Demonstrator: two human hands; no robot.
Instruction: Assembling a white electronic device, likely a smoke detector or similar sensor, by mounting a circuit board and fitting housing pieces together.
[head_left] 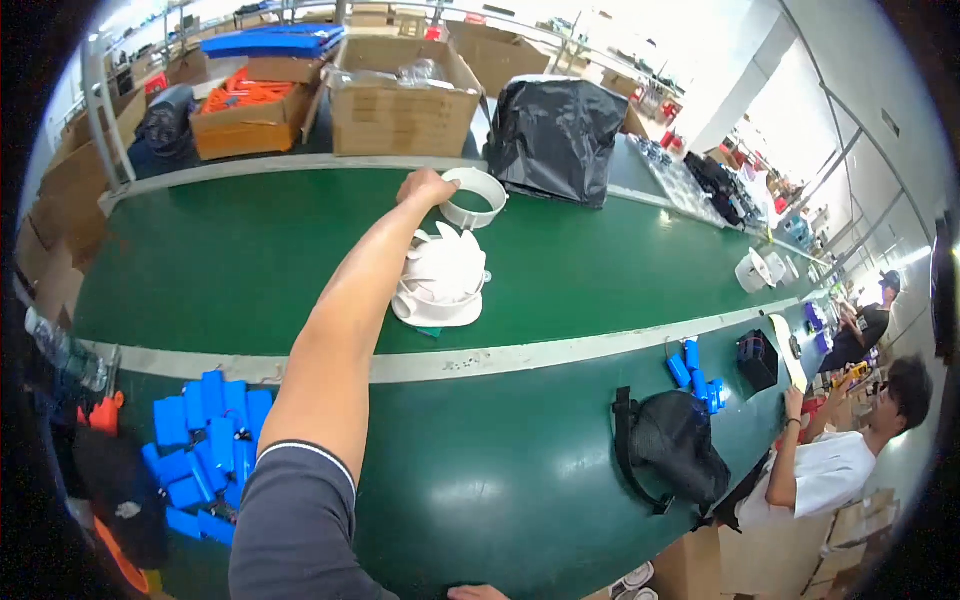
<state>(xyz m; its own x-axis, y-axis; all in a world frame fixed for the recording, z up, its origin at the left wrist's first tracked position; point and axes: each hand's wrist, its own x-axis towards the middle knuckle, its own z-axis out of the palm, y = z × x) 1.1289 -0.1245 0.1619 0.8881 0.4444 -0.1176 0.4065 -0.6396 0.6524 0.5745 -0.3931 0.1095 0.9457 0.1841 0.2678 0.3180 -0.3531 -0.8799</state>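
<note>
1. A white ring [485, 182] is sitting at the far side of the upper green surface [230, 255]; whether it is resting there or being lifted, I cannot tell.
2. The left hand [427, 187] is holding the ring by its left rim, fingers closing narrowly on it; the arm is stretching forward across both surfaces.
3. White bladed parts [442, 268] are lying just nearer than the ring, beside the forearm.
4. The right hand [477, 593] is showing only partly at the lower edge; I cannot tell its grip.
5. A black plastic bag [555, 135] is standing just right of the ring; an open cardboard box [400, 120] is standing beyond.
6. On the nearer surface [480, 470], blue packs [215, 430] are lying heaped left of the arm; a black backpack [680, 445] is lying to the right, near a co-worker in white [825, 470].
</note>
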